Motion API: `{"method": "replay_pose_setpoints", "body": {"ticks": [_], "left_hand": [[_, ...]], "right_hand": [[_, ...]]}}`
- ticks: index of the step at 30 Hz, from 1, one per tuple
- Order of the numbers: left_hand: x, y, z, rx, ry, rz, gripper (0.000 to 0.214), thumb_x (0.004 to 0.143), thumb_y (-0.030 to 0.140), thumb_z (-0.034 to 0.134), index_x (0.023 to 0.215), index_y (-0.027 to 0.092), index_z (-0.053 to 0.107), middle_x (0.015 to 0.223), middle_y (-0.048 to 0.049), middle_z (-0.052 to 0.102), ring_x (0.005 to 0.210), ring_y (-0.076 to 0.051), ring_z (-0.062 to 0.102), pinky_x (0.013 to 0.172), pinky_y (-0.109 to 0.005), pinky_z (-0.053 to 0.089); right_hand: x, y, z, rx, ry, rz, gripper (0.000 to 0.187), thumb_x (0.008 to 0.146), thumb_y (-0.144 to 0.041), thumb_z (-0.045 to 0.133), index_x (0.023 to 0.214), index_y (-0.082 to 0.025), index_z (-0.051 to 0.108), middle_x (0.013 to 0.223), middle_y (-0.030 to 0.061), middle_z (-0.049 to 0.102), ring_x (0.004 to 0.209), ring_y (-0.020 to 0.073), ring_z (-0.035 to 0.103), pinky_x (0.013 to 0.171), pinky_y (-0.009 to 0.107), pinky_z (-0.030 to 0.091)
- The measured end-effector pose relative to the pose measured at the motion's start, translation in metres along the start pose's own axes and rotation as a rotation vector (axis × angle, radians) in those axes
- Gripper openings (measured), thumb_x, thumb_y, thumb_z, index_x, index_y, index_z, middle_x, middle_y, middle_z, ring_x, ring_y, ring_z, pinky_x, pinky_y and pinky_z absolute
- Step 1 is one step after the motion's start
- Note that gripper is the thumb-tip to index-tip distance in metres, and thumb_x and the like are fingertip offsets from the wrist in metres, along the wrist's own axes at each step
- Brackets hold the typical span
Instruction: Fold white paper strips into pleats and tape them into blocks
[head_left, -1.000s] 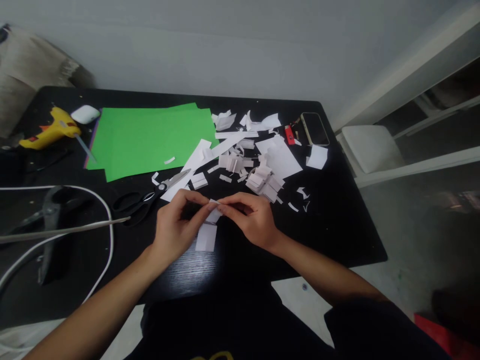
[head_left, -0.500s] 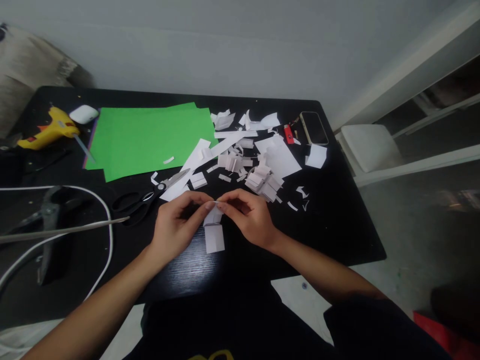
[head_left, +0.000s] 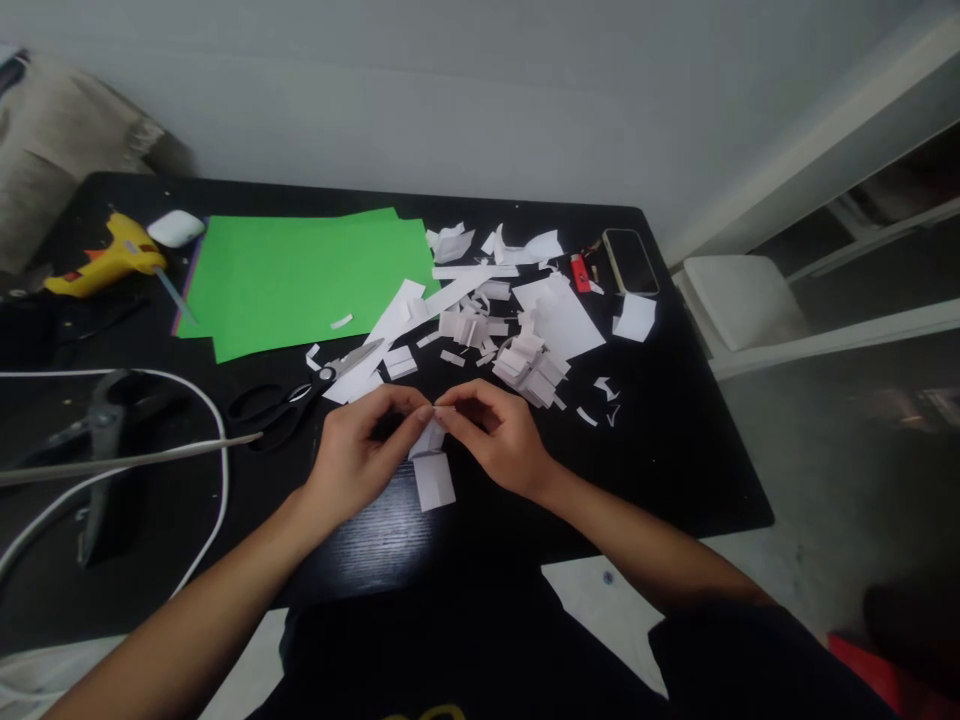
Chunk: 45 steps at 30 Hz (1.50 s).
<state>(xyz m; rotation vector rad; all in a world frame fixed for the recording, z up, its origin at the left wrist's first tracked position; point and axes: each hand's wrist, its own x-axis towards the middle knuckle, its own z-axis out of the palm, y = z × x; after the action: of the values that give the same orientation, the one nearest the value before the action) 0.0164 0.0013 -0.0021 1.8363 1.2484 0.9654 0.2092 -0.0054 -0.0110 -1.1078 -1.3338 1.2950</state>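
Note:
My left hand [head_left: 367, 440] and my right hand [head_left: 499, 430] meet over the front part of the black table, thumbs and forefingers pinched together. Between the fingertips they grip the upper end of a small folded piece of white paper [head_left: 427, 437]; the gripped edge is mostly covered by the fingers. Just below it is a white paper square [head_left: 435, 481], close against the folded piece; I cannot tell whether the two are joined. Black-handled scissors [head_left: 300, 395] lie partly open, left of my left hand. Beyond my hands is a heap of folded white paper pieces [head_left: 529, 365].
Green sheets [head_left: 307, 280] lie at the back left beside a yellow glue gun [head_left: 120, 258] and a white case [head_left: 176, 228]. A white cable [head_left: 223, 470] loops near pliers [head_left: 101, 450]. A red lighter [head_left: 580, 273] and a phone [head_left: 630, 262] lie at the back right.
The view has shifted slightly. Both hands keep their pinch on the folded paper, which has turned a little, and the square below it sits slightly more tilted.

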Motion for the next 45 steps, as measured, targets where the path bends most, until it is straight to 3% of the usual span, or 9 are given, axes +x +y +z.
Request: {"method": "replay_pose_setpoints", "body": {"ticks": [19, 34, 45], "left_hand": [[0.0015, 0.0010, -0.0002, -0.180, 0.050, -0.128, 0.015, 0.095, 0.034, 0.068, 0.093, 0.019, 0.070, 0.081, -0.0007, 0.070, 0.068, -0.013, 0.063, 0.060, -0.024, 0.051], [0.0016, 0.0023, 0.0006, -0.152, -0.007, -0.080, 0.013, 0.094, 0.033, 0.070, 0.093, 0.021, 0.073, 0.085, -0.0010, 0.075, 0.074, -0.014, 0.068, 0.070, -0.025, 0.056], [0.0019, 0.0053, 0.0054, -0.176, 0.007, -0.071, 0.011, 0.092, 0.029, 0.070, 0.090, 0.019, 0.074, 0.080, -0.0011, 0.074, 0.068, -0.013, 0.066, 0.064, -0.023, 0.054]], "right_hand": [[0.0042, -0.0025, -0.0030, 0.100, -0.011, 0.074, 0.017, 0.085, -0.036, 0.081, 0.090, -0.022, 0.073, 0.089, 0.0014, 0.075, 0.084, 0.0163, 0.071, 0.081, 0.032, 0.062], [0.0019, -0.0081, -0.0036, 0.067, -0.007, 0.054, 0.012, 0.088, -0.031, 0.075, 0.084, -0.021, 0.070, 0.078, -0.0007, 0.068, 0.073, 0.0141, 0.064, 0.070, 0.028, 0.055], [-0.0002, -0.0065, -0.0020, -0.003, -0.014, 0.010, 0.015, 0.091, -0.035, 0.072, 0.086, -0.021, 0.069, 0.082, 0.0010, 0.069, 0.077, 0.0160, 0.065, 0.073, 0.030, 0.056]]}}
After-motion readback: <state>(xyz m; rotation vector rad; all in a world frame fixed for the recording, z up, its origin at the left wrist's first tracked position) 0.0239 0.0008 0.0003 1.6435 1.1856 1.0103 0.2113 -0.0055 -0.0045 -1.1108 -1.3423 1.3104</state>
